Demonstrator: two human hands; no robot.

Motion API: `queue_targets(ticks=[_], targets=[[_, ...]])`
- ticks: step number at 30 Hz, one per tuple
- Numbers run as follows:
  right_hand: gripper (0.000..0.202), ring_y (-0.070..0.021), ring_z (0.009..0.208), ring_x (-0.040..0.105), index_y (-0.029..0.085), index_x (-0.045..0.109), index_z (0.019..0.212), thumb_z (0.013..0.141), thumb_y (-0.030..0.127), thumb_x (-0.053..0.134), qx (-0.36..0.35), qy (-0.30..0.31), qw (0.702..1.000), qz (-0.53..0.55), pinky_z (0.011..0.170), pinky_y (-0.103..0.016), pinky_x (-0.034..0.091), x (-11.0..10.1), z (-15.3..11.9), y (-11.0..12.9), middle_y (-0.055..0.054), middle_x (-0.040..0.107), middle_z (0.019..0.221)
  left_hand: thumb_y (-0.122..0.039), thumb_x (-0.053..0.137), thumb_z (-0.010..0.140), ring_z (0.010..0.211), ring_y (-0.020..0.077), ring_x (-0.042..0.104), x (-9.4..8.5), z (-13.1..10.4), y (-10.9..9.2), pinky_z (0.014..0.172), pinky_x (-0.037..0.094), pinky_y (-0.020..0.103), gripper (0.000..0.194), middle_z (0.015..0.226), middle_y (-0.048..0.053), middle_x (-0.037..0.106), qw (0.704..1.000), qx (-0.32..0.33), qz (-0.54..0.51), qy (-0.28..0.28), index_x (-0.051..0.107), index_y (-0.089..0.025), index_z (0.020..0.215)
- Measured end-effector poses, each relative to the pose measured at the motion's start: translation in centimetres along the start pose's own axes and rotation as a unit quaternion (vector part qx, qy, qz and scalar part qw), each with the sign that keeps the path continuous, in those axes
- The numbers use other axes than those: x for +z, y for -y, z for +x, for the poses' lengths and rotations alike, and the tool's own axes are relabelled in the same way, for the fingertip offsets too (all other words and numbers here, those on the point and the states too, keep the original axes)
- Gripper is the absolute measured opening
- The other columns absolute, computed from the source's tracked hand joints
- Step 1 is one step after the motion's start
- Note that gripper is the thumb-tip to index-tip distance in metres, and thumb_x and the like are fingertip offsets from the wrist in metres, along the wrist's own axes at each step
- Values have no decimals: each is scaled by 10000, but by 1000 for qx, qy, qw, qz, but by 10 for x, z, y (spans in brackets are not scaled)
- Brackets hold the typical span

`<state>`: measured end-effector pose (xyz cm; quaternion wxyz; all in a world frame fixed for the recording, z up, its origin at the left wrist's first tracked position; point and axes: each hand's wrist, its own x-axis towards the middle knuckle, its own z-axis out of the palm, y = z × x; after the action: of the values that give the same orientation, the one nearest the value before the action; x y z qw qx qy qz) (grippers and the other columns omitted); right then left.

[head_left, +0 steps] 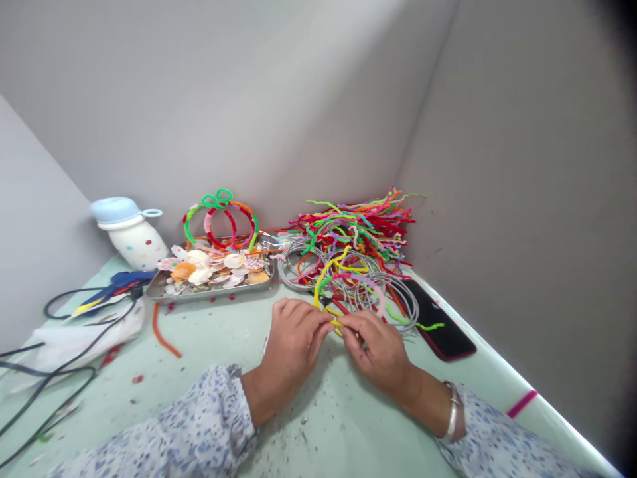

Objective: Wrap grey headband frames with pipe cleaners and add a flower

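Observation:
My left hand point(293, 338) and my right hand point(381, 345) meet near the middle of the table, both pinching a yellow pipe cleaner point(317, 284) between thumb and fingers. It loops upward from my fingertips. A curved band wrapped in lilac, pink and green pipe cleaner point(365, 282) arches just behind the hands; whether it joins the yellow one I cannot tell. Coils of grey wire point(408, 299) lie right behind my fingers. Red-handled pliers point(341, 305) show partly among them.
A metal tray point(213, 293) of shells holds wrapped hoops point(256, 229). Behind the wire lies a heap of coloured pipe cleaners point(363, 222). A phone point(442, 325) rests at the right edge. At left are a white bottle point(139, 245), black cables point(64, 368) and an orange strip point(162, 335).

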<state>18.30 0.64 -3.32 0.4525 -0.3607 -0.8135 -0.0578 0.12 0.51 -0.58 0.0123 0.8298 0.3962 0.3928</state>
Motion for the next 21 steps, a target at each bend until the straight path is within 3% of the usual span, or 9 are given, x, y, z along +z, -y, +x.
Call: queue_targets(ticks=[7, 14, 21], targets=[[167, -146, 773, 655, 184, 574, 1027, 872, 131, 544, -18, 1, 1000, -14, 642, -249, 514, -3, 2, 1, -39, 666, 840, -194, 465, 925, 766, 188, 509, 1, 0, -3, 696, 384, 335, 160, 820, 49, 643, 999, -21, -28, 23, 621, -175, 896], [167, -151, 760, 655, 191, 568, 1029, 877, 135, 527, -38, 7, 999, -7, 628, -251, 515, -5, 2, 1, -43, 673, 841, -193, 455, 920, 748, 188, 505, -2, 0, -7, 682, 405, 322, 165, 799, 47, 621, 995, -49, -72, 52, 609, -180, 860], [166, -154, 780, 637, 184, 568, 1026, 880, 133, 511, -10, 23, 1000, 6, 661, -262, 513, -3, -1, -2, -47, 646, 841, -211, 483, 919, 825, 183, 534, -5, 2, 0, 746, 417, 313, 149, 840, 26, 633, 979, -99, -145, 100, 629, -199, 889]])
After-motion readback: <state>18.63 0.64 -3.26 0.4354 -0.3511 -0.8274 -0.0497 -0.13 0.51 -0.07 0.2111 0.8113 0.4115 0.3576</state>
